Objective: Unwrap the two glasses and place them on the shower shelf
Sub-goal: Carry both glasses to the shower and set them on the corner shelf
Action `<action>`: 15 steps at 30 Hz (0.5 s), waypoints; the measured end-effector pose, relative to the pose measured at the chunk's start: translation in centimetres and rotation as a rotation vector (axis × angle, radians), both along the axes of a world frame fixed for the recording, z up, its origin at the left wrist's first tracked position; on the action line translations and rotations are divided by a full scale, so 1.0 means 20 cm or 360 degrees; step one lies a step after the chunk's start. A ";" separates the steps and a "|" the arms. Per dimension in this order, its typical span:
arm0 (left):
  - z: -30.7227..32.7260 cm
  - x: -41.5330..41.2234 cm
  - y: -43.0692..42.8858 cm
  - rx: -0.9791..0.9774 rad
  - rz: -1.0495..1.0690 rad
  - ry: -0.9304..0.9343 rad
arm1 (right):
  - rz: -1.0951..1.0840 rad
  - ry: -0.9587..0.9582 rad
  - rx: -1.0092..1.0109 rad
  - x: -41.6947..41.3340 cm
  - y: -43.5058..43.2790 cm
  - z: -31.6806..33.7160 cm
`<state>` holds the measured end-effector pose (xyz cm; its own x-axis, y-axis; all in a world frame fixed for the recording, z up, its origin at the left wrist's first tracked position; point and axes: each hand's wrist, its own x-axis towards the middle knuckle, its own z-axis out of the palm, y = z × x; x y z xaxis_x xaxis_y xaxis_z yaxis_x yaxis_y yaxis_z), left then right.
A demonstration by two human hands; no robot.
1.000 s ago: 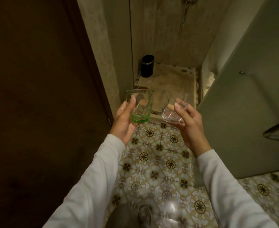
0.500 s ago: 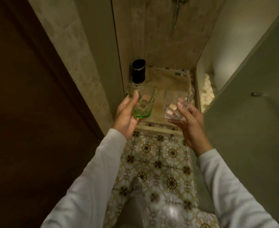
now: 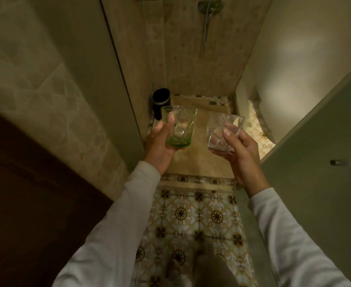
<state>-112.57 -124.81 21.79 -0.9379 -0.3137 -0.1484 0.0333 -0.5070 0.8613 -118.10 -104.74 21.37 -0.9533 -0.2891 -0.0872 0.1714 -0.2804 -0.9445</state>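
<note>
Two bare glasses: left hand (image 3: 160, 150) curls round the green glass (image 3: 179, 129), right hand (image 3: 243, 158) pinches the clear glass (image 3: 217, 135); one slip could shatter either on the tiles (image 3: 197, 214)

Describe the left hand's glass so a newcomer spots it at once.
Start at the shower stall ahead, beyond the patterned floor. Two hands each hold a tumbler before it. The left hand grips the green glass, its base tinted green, unlike the clear glass in the right hand.

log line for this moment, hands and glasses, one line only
left hand: holds green-tinted glass tumbler, unwrapped | right hand: holds clear glass tumbler, unwrapped | placed: neither yet
</note>
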 end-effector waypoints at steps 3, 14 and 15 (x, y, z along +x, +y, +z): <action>-0.03 -0.19 -0.04 -0.0018 -0.0024 0.0000 | -0.0032 0.0012 -0.0008 -0.19 -0.02 -0.02; 0.10 -1.08 0.03 0.0094 0.0010 0.0030 | 0.0000 0.0093 -0.0050 -1.08 0.00 0.05; 0.12 -1.17 0.04 0.0111 0.0020 0.0042 | -0.0002 0.0094 -0.0041 -1.17 0.01 0.07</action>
<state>-135.87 -123.97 24.23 -0.9377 -0.3152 -0.1459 0.0621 -0.5654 0.8225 -141.44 -104.59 22.74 -0.9570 -0.2891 -0.0235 0.1153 -0.3050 -0.9453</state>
